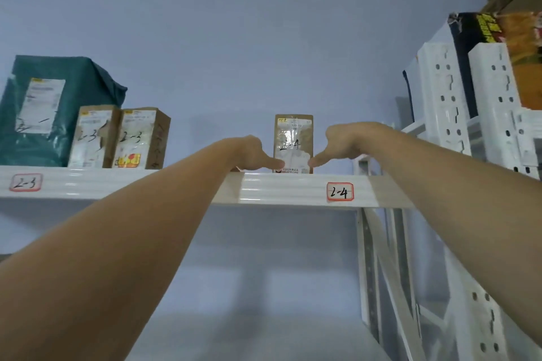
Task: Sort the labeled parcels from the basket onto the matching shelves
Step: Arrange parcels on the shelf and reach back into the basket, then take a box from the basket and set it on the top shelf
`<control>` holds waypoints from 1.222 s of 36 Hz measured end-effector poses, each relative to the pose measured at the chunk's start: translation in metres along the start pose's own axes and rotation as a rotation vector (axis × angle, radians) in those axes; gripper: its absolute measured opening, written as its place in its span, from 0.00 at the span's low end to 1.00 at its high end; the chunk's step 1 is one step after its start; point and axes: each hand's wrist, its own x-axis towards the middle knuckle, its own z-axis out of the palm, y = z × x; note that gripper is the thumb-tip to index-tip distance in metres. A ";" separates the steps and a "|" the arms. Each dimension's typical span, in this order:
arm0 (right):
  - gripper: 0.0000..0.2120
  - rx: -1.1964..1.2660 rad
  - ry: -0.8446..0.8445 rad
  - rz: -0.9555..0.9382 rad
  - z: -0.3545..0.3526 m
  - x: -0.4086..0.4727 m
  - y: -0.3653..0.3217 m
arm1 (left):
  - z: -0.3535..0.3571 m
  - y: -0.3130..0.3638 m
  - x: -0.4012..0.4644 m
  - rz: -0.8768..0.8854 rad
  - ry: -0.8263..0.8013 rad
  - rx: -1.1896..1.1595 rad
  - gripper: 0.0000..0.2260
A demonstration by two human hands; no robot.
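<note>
Both hands at a small parcel standing upright on the top shelf.

The parcel (293, 143), marked 2-4, stands between the fingertips, above the shelf edge (293, 190) and its 2-4 tag (340, 191). The left hand (249, 154) and right hand (341, 142) each extend a straight finger to touch the parcel's lower corners; remaining fingers are curled. Three parcels marked 2-3 (96, 138) stand well left of the left hand.

Single head view, worn camera, tilted upward from below the white shelf (293, 189), so the shelf's front edge runs across mid-frame. Faces the blue wall behind the shelf. Close: at arm's reach of the shelf. Wide-angle, edges bend. No second view.
</note>
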 end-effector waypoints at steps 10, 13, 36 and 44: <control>0.35 0.173 0.328 -0.466 -0.024 -0.074 -0.061 | -0.025 -0.037 -0.105 0.060 0.249 0.078 0.33; 0.36 0.217 0.334 -0.580 -0.004 -0.100 -0.091 | -0.027 -0.049 -0.150 0.033 0.287 0.176 0.36; 0.40 0.176 -0.369 -1.406 0.277 -0.418 -0.394 | 0.012 -0.255 -0.675 -0.678 -0.349 0.539 0.40; 0.41 0.186 -0.420 -1.466 0.292 -0.529 -0.491 | -0.033 -0.299 -0.819 -0.890 -0.336 0.492 0.38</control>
